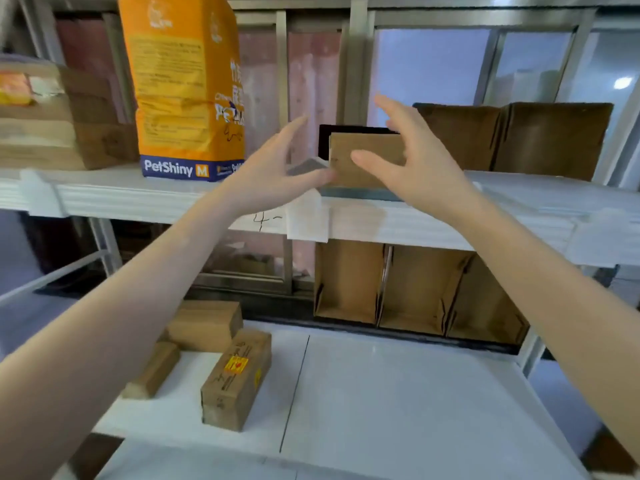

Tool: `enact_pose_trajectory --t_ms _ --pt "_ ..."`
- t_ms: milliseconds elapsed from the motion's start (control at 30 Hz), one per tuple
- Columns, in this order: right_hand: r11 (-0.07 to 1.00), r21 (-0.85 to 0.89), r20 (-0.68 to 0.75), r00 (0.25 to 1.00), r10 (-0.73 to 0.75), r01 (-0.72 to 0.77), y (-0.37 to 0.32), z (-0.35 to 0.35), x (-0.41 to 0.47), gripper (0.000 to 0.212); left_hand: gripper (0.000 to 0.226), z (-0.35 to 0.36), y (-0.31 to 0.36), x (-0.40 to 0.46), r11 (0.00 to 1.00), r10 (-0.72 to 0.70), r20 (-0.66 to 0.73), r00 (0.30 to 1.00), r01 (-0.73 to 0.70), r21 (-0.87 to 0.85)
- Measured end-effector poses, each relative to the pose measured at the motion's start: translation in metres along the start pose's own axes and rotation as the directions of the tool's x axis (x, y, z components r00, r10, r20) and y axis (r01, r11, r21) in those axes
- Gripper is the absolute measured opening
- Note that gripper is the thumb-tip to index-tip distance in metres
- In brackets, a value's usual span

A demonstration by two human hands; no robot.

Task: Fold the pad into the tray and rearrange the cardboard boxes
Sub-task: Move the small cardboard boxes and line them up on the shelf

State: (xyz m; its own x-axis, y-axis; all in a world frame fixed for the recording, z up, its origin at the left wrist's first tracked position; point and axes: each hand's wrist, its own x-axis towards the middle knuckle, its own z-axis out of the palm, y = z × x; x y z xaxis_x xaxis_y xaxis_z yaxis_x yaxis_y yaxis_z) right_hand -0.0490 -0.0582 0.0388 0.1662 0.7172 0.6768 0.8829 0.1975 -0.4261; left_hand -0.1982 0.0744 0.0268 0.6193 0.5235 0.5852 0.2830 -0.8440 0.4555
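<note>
The small box (363, 159) on the upper shelf (104, 197) is matt brown cardboard, as are the open bins (415, 289) below and the taped parcels (235, 379) at near left. The orange pet-pad bag (187, 88) looks like glossy, creased plastic film. Both shelves are smooth white board, the lower one (398, 393) with a slight sheen. The far window frames (358, 57) are dull grey metal.

Bright, even daylight pours through the windows (433, 74) behind the shelf (519, 202). A lamp's glare spot (622, 83) glows top right. Shadows are soft, motion blur smears everything, and the wide lens bends the edges.
</note>
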Motion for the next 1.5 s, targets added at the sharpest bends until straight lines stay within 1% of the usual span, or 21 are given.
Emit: enact_pose_trajectory --t_ms 67,133,200,300,400,467,533,667,767,867,967,1100,1200,1300,1333,1367,1433,1500 --pt "0.998 0.021 0.066 0.996 -0.055 0.053 -0.013 0.015 -0.013 0.069 0.087 -0.004 -0.01 -0.025 0.999 -0.002 -0.008 1.0 0.003 0.043" --pt "0.995 0.042 0.119 0.989 -0.091 0.086 -0.022 0.032 -0.023 0.068 0.085 -0.008 -0.023 -0.048 0.997 -0.042 -0.016 0.999 0.043 0.062" --pt "0.991 0.101 0.176 0.979 -0.101 0.085 -0.026 0.053 -0.033 0.067 0.087 -0.011 -0.038 -0.071 0.992 -0.097 -0.041 0.994 0.1 0.071" --pt "0.979 0.19 0.266 0.956 -0.122 0.072 -0.027 0.092 -0.049 0.066 0.091 -0.012 -0.061 -0.104 0.987 -0.154 -0.07 0.986 0.157 0.033" --pt "0.97 0.237 0.365 0.921 -0.134 0.048 -0.022 0.139 -0.065 0.066 0.089 -0.007 -0.09 -0.135 0.973 -0.225 -0.092 0.97 0.229 0.033" --pt "0.971 0.24 0.452 0.887 -0.097 -0.016 -0.013 0.174 -0.075 0.067 0.086 -0.001 -0.113 -0.153 0.957 -0.285 -0.103 0.953 0.288 0.024" --pt "0.965 0.242 0.525 0.85 -0.041 -0.103 -0.001 0.209 -0.085 0.068 0.087 0.007 -0.137 -0.17 0.934 -0.357 -0.091 0.93 0.356 -0.029" --pt "0.935 0.188 0.613 0.779 0.128 -0.302 0.027 0.274 -0.103 0.073 0.088 0.034 -0.19 -0.199 0.895 -0.441 -0.037 0.897 0.437 -0.085" --pt "0.875 0.132 0.67 0.692 0.267 -0.465 0.05 0.319 -0.116 0.079 0.092 0.063 -0.235 -0.217 0.833 -0.535 0.068 0.842 0.539 -0.129" --pt "0.802 0.07 0.727 0.581 0.367 -0.593 0.068 0.357 -0.13 0.086 0.097 0.096 -0.281 -0.234 0.752 -0.632 0.208 0.747 0.656 -0.071" --pt "0.739 0.037 0.748 0.509 0.427 -0.673 0.082 0.391 -0.138 0.088 0.102 0.126 -0.322 -0.243 0.724 -0.652 0.32 0.688 0.69 -0.007" --pt "0.659 -0.001 0.741 0.442 0.506 -0.752 0.1 0.432 -0.142 0.091 0.106 0.157 -0.362 -0.241 0.697 -0.635 0.441 0.634 0.717 -0.028" --pt "0.604 -0.025 0.747 0.386 0.541 -0.797 0.108 0.456 -0.141 0.086 0.103 0.173 -0.379 -0.23 0.619 -0.637 0.523 0.567 0.78 -0.092" --pt "0.542 -0.002 0.747 0.359 0.56 -0.841 0.112 0.473 -0.139 0.077 0.091 0.184 -0.382 -0.217 0.522 -0.626 0.597 0.501 0.839 -0.157" --pt "0.53 0.008 0.735 0.364 0.572 -0.848 0.113 0.476 -0.138 0.073 0.087 0.187 -0.383 -0.214 0.502 -0.63 0.605 0.487 0.85 -0.161" --pt "0.529 0.01 0.717 0.375 0.587 -0.849 0.115 0.477 -0.137 0.07 0.081 0.19 -0.382 -0.212 0.495 -0.63 0.608 0.484 0.853 -0.166" --pt "0.545 -0.042 0.675 0.378 0.634 -0.838 0.118 0.475 -0.135 0.072 0.075 0.196 -0.38 -0.21 0.532 -0.617 0.607 0.501 0.834 -0.148" --pt "0.546 -0.115 0.625 0.366 0.689 -0.83 0.124 0.469 -0.134 0.082 0.086 0.198 -0.372 -0.205 0.575 -0.592 0.624 0.51 0.81 -0.116"
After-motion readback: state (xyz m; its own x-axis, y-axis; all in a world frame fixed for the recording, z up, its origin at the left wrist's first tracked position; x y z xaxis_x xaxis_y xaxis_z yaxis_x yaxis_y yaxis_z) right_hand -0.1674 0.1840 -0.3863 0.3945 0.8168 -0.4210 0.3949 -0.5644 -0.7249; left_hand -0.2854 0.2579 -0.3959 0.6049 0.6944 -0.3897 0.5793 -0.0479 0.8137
